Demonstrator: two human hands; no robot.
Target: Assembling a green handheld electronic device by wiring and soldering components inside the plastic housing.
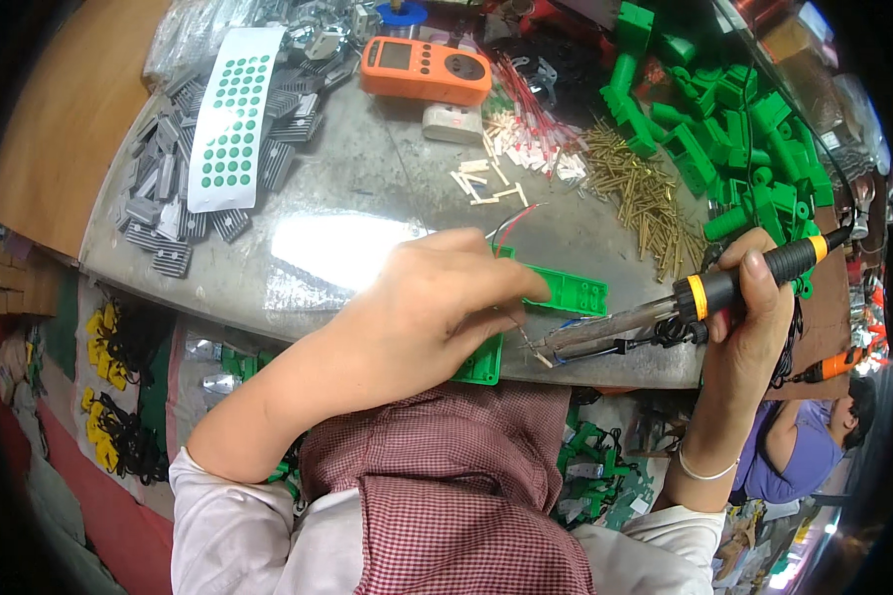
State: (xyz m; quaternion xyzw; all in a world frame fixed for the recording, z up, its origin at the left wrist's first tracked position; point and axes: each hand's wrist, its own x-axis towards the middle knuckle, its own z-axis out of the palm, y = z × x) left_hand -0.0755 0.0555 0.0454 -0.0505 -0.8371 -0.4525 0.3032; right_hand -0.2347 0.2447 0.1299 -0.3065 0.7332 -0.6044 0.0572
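My right hand [754,302] is wrapped round the handle of a soldering iron [754,278], black with yellow bands. The iron's metal shaft points left, and its tip meets the end of a thin wire [534,347] just over the table's near edge. The fingers of my left hand [456,297] are pinched together on that wire, partly hidden from above. Beside them lies an open green plastic casing [571,291], and a second green part [481,365] shows below the hand. Red and black wires [511,223] stick up behind my knuckles.
An orange multimeter [425,69] lies at the back. Grey finned blocks [154,198] and a sheet of green dots [233,124] are at left. Brass pins [645,188], white sleeves [491,183] and green housings [734,139] are heaped at right. A co-worker [799,451] sits at far right.
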